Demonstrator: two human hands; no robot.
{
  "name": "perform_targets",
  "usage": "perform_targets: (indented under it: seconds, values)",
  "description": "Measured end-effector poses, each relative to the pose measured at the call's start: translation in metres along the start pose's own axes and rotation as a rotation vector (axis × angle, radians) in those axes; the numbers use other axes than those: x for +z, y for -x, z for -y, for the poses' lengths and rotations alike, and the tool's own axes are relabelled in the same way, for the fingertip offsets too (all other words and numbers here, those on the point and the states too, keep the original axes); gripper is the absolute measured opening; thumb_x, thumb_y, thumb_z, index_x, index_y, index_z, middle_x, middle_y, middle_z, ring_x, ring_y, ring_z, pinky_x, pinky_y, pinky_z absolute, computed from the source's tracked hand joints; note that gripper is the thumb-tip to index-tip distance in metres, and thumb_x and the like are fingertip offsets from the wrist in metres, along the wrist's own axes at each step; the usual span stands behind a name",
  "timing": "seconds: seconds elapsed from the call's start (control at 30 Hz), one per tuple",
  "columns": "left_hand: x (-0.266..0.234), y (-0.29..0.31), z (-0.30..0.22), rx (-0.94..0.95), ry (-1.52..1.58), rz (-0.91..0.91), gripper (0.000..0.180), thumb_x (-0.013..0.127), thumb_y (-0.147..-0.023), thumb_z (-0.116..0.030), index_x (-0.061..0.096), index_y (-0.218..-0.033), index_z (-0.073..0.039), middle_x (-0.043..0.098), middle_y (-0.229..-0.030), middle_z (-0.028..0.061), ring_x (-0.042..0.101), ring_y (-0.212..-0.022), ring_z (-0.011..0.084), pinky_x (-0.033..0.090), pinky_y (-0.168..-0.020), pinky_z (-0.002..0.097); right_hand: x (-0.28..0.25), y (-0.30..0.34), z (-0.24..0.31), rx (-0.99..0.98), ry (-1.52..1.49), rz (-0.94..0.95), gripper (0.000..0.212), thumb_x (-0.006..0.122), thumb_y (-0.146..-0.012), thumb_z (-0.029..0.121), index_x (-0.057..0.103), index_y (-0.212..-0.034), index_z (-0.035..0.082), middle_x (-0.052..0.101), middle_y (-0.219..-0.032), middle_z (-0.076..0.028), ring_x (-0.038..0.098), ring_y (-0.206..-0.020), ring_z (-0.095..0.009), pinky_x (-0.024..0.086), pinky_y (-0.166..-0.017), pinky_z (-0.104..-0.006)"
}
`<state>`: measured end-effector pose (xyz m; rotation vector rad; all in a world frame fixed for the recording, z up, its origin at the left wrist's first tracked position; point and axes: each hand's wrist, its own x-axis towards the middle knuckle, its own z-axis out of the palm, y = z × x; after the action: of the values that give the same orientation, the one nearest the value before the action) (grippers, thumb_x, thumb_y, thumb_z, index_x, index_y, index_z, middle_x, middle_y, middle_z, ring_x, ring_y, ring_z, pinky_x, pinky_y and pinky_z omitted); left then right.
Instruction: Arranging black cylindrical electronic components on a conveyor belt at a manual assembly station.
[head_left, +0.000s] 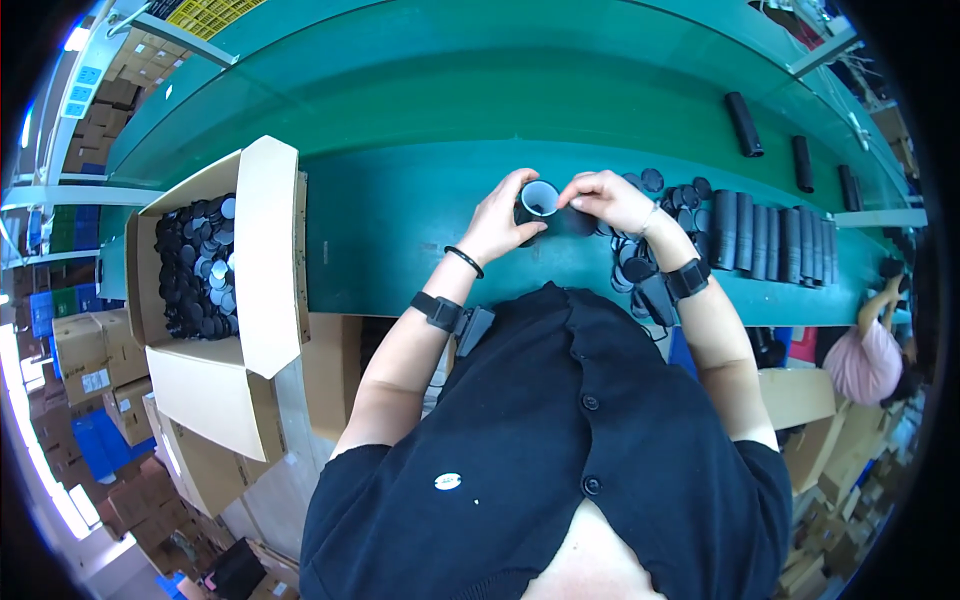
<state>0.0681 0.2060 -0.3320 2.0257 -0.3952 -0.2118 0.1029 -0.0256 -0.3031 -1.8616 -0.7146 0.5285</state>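
My left hand (500, 222) is wrapped round a black cylindrical tube (523, 214), whose round open end faces up and shows a pale inside with something dark in it. Close beside the rim is my right hand (606, 200), thumb and forefinger pinched together; what they hold, if anything, is too small to make out. Below those fingers a dark round shape (577, 223) shows in part. Several loose black discs (636, 262) lie in a heap by my right wrist.
Several black tubes (762, 238) lie in a row at the right, with another tube (744, 125) farther back on the green bench (400, 215). An open cardboard box (272, 262) full of black discs (200, 270) stands at the left. Another person (864, 362) is at the far right.
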Motion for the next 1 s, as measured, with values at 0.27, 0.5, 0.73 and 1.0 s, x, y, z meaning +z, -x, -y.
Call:
perform_targets:
  seconds: [0.27, 0.5, 0.73, 1.0]
  values:
    - [0.010, -0.002, 0.011, -0.036, 0.398, 0.182, 0.066, 0.069, -0.073, -0.006, 0.036, -0.131, -0.011, 0.050, -0.118, 0.0093, 0.051, -0.111, 0.0203, 0.044, -0.092, 0.0332, 0.014, 0.008, 0.036, 0.170, 0.414, 0.136, 0.033, 0.052, -0.088, 0.006, 0.052, -0.119, 0.014, 0.063, -0.071, -0.014, 0.063, -0.067, -0.030, 0.047, -0.060, -0.0414]
    - [0.017, -0.004, 0.013, -0.087, 0.444, 0.156, 0.066, 0.067, -0.074, -0.005, 0.032, -0.130, -0.010, 0.049, -0.114, 0.0089, 0.050, -0.108, 0.0186, 0.045, -0.090, 0.0323, 0.029, 0.005, 0.027, 0.217, 0.562, 0.137, 0.035, 0.060, -0.086, 0.014, 0.056, -0.121, 0.015, 0.067, -0.086, -0.019, 0.065, -0.084, -0.038, 0.051, -0.077, -0.0469]
    - [0.018, -0.008, 0.014, -0.065, 0.365, 0.197, 0.064, 0.070, -0.073, -0.005, 0.035, -0.127, -0.011, 0.050, -0.113, 0.0085, 0.052, -0.105, 0.0180, 0.047, -0.086, 0.0309, 0.020, -0.007, 0.058, 0.332, 0.678, 0.318, 0.037, 0.063, -0.084, 0.011, 0.056, -0.120, 0.015, 0.068, -0.090, -0.018, 0.065, -0.089, -0.037, 0.051, -0.077, -0.0475]
    - [0.018, -0.011, 0.011, -0.072, 0.293, 0.182, 0.065, 0.077, -0.073, -0.010, 0.037, -0.124, -0.010, 0.051, -0.112, 0.0077, 0.053, -0.104, 0.0184, 0.047, -0.085, 0.0309, 0.013, -0.004, 0.032, 0.284, 0.708, 0.430, 0.048, 0.063, -0.082, 0.008, 0.050, -0.128, 0.018, 0.068, -0.090, -0.018, 0.065, -0.086, -0.038, 0.051, -0.074, -0.0483]
